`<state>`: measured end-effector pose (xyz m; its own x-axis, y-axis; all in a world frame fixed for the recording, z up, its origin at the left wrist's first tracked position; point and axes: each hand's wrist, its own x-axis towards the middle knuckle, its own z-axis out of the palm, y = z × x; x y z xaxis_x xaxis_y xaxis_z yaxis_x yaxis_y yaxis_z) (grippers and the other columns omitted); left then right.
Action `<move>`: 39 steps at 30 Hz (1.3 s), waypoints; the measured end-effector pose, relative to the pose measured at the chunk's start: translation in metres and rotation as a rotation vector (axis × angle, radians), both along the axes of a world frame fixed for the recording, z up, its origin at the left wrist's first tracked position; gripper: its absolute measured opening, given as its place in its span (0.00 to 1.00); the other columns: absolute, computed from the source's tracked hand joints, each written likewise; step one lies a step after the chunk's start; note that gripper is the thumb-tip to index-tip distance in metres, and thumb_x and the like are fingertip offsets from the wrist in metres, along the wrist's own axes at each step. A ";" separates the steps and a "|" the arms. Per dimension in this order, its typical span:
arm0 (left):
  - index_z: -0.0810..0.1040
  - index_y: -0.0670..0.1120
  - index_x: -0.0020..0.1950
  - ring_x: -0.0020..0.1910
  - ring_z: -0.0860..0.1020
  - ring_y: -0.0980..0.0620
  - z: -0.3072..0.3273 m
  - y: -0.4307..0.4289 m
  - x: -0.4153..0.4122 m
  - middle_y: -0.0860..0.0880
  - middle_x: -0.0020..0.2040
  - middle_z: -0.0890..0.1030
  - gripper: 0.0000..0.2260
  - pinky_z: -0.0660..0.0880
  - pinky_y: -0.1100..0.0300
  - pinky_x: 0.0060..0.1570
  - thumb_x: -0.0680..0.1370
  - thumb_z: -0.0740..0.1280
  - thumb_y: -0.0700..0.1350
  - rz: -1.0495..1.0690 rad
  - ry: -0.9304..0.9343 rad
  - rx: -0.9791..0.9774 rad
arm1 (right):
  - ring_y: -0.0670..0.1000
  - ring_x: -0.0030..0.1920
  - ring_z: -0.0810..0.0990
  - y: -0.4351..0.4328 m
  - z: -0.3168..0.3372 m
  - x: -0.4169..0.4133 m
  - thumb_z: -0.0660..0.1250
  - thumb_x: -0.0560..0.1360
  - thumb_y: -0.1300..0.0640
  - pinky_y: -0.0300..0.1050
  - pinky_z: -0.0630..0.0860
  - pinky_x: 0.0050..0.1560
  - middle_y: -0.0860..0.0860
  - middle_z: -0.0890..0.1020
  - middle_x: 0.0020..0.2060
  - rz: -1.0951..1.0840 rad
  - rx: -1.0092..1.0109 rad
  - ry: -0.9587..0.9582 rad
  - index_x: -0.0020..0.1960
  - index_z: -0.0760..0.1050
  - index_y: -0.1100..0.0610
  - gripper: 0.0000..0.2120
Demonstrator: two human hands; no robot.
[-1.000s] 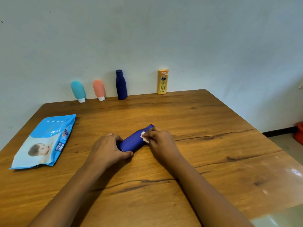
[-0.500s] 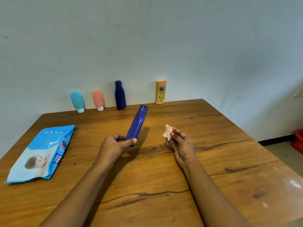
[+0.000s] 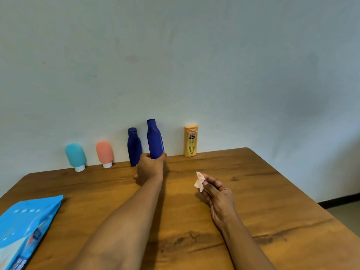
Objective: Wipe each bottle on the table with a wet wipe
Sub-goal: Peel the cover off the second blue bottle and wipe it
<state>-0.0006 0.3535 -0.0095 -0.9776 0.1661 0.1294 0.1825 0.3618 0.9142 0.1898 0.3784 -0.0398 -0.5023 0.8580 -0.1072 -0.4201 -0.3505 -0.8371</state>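
At the near left corner of the wooden table (image 3: 272,191), a blue wet wipes pack (image 3: 25,228) is lying flat, partly cut off by the frame. Along the far edge, against the wall (image 3: 175,55), a teal squeeze bottle (image 3: 75,155) is standing on its white cap and leaning a little, and just to its right a coral squeeze bottle (image 3: 104,152) is doing the same. Next in the row a dark blue bottle (image 3: 134,146) is standing upright with its cap on top.

Your left hand (image 3: 150,168) is reaching toward the far edge, its fingers wrapped around the base of a second dark blue bottle (image 3: 154,140). You are holding that bottle nearly upright, its long axis vertical with a slight lean left, its capped neck pointing up. It is sitting just right of the standing dark blue bottle, close beside it; whether its base is touching the table cannot be told, since your hand is covering it.

Further right on the far edge, well apart from your grip, a yellow lotion bottle (image 3: 191,140) is standing upright.

Your right hand (image 3: 218,193) is hovering over the middle of the table, fingertips pinched together on a crumpled white wet wipe (image 3: 199,182) sticking up from them.
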 end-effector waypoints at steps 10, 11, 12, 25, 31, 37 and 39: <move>0.73 0.46 0.54 0.51 0.74 0.46 -0.031 0.043 -0.039 0.46 0.49 0.78 0.26 0.65 0.49 0.52 0.66 0.72 0.62 0.055 0.195 -0.387 | 0.52 0.48 0.82 0.026 -0.007 -0.016 0.65 0.73 0.67 0.42 0.81 0.39 0.52 0.85 0.47 0.023 0.004 0.014 0.49 0.82 0.57 0.10; 0.73 0.46 0.55 0.51 0.74 0.45 -0.032 0.043 -0.039 0.46 0.49 0.78 0.26 0.65 0.50 0.52 0.67 0.72 0.63 0.055 0.206 -0.416 | 0.51 0.48 0.82 0.026 -0.007 -0.017 0.65 0.73 0.67 0.41 0.81 0.39 0.52 0.85 0.46 0.025 0.004 0.016 0.49 0.81 0.56 0.10; 0.73 0.46 0.55 0.51 0.74 0.45 -0.032 0.044 -0.038 0.45 0.49 0.78 0.27 0.65 0.50 0.52 0.67 0.72 0.63 0.052 0.212 -0.439 | 0.51 0.48 0.82 0.025 -0.007 -0.017 0.65 0.73 0.67 0.41 0.80 0.39 0.51 0.85 0.46 0.025 0.003 0.017 0.49 0.81 0.56 0.10; 0.73 0.44 0.56 0.52 0.74 0.45 -0.036 0.057 -0.042 0.44 0.51 0.78 0.29 0.68 0.50 0.50 0.68 0.70 0.64 0.038 0.268 -0.533 | 0.51 0.48 0.82 0.024 -0.004 -0.016 0.65 0.73 0.67 0.42 0.81 0.39 0.49 0.85 0.45 0.013 -0.006 0.013 0.48 0.81 0.56 0.10; 0.72 0.45 0.58 0.52 0.74 0.45 -0.038 0.054 -0.041 0.45 0.52 0.78 0.31 0.69 0.50 0.50 0.67 0.70 0.66 0.016 0.282 -0.559 | 0.52 0.50 0.82 0.023 -0.003 -0.016 0.65 0.73 0.67 0.39 0.79 0.36 0.52 0.84 0.48 -0.001 -0.012 0.013 0.48 0.82 0.55 0.10; 0.72 0.46 0.59 0.54 0.74 0.45 -0.038 0.050 -0.042 0.46 0.53 0.79 0.26 0.68 0.49 0.53 0.70 0.69 0.62 -0.029 0.270 -0.467 | 0.51 0.49 0.82 0.023 -0.003 -0.015 0.65 0.73 0.67 0.42 0.80 0.38 0.51 0.84 0.47 0.010 -0.009 0.011 0.48 0.82 0.55 0.10; 0.72 0.47 0.62 0.56 0.74 0.45 -0.040 0.048 -0.045 0.46 0.55 0.79 0.25 0.67 0.49 0.54 0.71 0.69 0.60 -0.069 0.265 -0.410 | 0.51 0.49 0.82 0.024 -0.004 -0.015 0.65 0.73 0.67 0.43 0.81 0.40 0.51 0.84 0.47 0.010 -0.007 0.003 0.48 0.82 0.56 0.10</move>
